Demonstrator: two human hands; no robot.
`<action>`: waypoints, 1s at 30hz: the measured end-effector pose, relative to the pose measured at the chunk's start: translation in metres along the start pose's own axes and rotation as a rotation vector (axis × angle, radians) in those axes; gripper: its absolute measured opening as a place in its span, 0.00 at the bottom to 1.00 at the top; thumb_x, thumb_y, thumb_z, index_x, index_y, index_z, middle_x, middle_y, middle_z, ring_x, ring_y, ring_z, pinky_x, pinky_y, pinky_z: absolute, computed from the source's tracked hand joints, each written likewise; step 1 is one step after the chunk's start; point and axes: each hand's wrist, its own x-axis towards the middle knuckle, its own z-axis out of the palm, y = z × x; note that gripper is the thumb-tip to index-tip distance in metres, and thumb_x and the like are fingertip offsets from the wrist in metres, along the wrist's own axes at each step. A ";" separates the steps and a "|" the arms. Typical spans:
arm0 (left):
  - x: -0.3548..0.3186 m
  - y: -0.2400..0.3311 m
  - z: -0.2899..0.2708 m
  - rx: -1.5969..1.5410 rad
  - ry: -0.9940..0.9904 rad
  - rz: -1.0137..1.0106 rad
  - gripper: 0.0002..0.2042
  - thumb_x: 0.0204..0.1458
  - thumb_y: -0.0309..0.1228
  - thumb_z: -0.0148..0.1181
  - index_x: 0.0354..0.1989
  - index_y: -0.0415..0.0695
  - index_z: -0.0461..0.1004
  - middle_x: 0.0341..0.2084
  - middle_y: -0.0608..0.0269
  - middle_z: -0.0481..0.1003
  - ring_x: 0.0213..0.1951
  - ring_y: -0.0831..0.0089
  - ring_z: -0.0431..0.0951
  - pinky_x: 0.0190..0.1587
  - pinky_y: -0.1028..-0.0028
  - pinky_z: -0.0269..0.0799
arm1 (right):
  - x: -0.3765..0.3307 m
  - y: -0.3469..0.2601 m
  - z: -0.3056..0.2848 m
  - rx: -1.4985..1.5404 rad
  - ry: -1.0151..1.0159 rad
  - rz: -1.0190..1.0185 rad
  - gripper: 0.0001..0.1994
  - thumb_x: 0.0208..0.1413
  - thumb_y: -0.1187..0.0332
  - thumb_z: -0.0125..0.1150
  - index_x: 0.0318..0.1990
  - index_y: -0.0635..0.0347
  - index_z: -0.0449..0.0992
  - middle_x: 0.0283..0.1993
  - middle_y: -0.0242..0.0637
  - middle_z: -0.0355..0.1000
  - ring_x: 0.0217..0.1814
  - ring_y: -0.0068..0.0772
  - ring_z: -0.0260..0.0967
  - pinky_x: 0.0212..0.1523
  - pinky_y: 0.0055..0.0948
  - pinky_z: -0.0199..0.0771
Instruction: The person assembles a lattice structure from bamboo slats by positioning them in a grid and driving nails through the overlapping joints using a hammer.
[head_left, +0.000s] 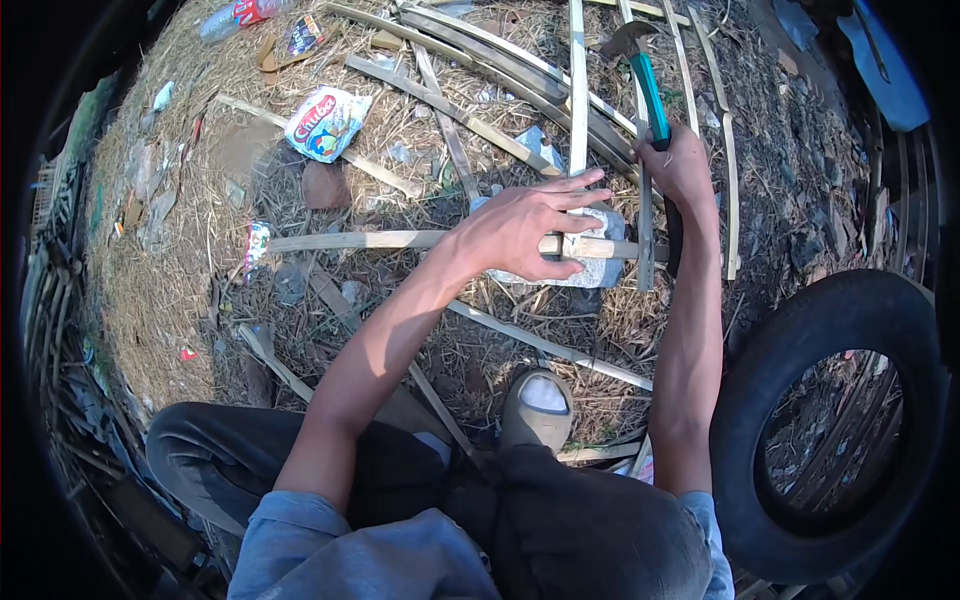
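Observation:
My left hand (530, 225) lies with fingers spread over the spot where a long horizontal bamboo strip (370, 240) meets an upright strip (579, 90). Under that crossing is a pale flat stone block (600, 272), partly covered by the hand. To the right, my right hand (682, 165) is wrapped round the teal-and-black handle of a hammer (648, 90). Its rusty head points away from me, above the far strips. Several more strips (685, 80) cross the horizontal one on the right, forming a lattice. Whether the fingertips hold a nail cannot be made out.
A large black tyre (735, 470) lies at the near right. Loose bamboo strips (450, 105) are scattered over dry straw. A crumpled white wrapper (328, 122), a brown stone piece (326, 187) and a plastic bottle (240, 15) lie farther left. My sandalled foot (540, 420) is close in front.

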 end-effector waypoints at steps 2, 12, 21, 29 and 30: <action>0.003 0.001 -0.004 0.002 -0.057 -0.084 0.27 0.47 0.40 0.73 0.58 0.51 0.80 0.72 0.61 0.65 0.77 0.57 0.53 0.73 0.55 0.61 | -0.008 -0.004 0.002 -0.026 -0.023 0.049 0.12 0.54 0.67 0.67 0.36 0.71 0.80 0.28 0.47 0.82 0.33 0.39 0.84 0.37 0.36 0.79; 0.003 -0.003 0.000 0.067 -0.028 -0.040 0.26 0.50 0.42 0.72 0.60 0.52 0.79 0.72 0.61 0.64 0.77 0.59 0.53 0.74 0.54 0.59 | -0.001 0.007 0.003 0.004 -0.059 0.128 0.15 0.55 0.63 0.72 0.38 0.70 0.80 0.30 0.40 0.82 0.31 0.26 0.79 0.35 0.31 0.75; 0.003 -0.004 0.002 0.031 -0.031 -0.058 0.27 0.48 0.40 0.75 0.57 0.47 0.80 0.70 0.62 0.67 0.76 0.61 0.54 0.72 0.54 0.63 | 0.004 0.019 0.011 0.040 -0.052 0.118 0.15 0.56 0.63 0.72 0.39 0.70 0.81 0.31 0.39 0.83 0.33 0.26 0.81 0.38 0.30 0.76; 0.007 0.005 0.008 0.022 -0.051 -0.144 0.27 0.48 0.42 0.75 0.56 0.46 0.81 0.70 0.61 0.66 0.76 0.62 0.55 0.71 0.54 0.65 | -0.001 0.011 0.011 0.048 -0.036 0.156 0.16 0.56 0.62 0.72 0.39 0.70 0.81 0.31 0.39 0.83 0.32 0.26 0.80 0.37 0.31 0.76; 0.006 0.004 0.007 0.015 -0.046 -0.139 0.27 0.48 0.42 0.75 0.56 0.45 0.81 0.70 0.61 0.66 0.76 0.63 0.55 0.71 0.54 0.65 | -0.002 0.008 0.010 0.029 -0.019 0.171 0.16 0.56 0.62 0.72 0.39 0.70 0.81 0.31 0.39 0.83 0.31 0.27 0.79 0.37 0.31 0.76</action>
